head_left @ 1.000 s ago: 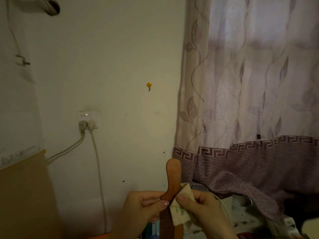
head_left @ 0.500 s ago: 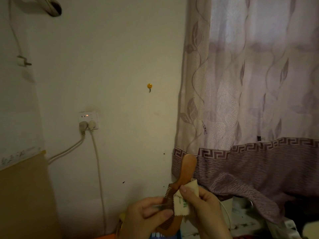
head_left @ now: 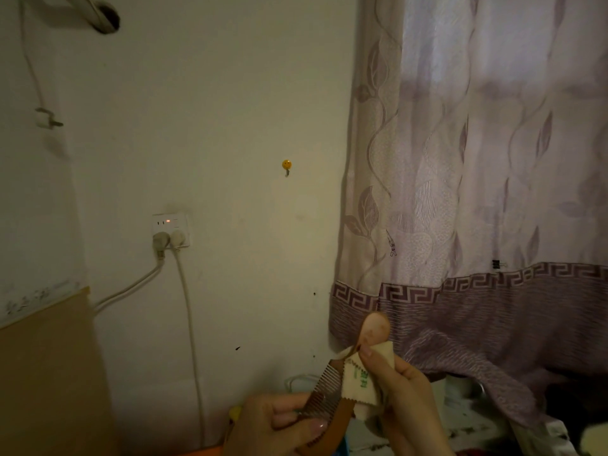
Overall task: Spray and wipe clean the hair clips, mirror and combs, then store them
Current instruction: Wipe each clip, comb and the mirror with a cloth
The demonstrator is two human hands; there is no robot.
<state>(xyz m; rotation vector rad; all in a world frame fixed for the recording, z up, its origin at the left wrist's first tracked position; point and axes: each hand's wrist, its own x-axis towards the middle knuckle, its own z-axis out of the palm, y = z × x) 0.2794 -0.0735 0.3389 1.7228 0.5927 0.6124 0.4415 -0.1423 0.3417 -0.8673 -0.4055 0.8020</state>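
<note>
Cloth (head_left: 362, 378) hides comb (head_left: 332, 390) middle; hands cut off below.

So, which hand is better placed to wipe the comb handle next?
Right. The right hand already pinches the cloth against the comb near its handle, while the left hand grips the toothed end, probably steadying it.

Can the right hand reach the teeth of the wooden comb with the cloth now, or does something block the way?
Probably yes. The right hand presses the cloth on the comb beside its teeth, which lie bare; the left hand grips only the lower end.
</note>
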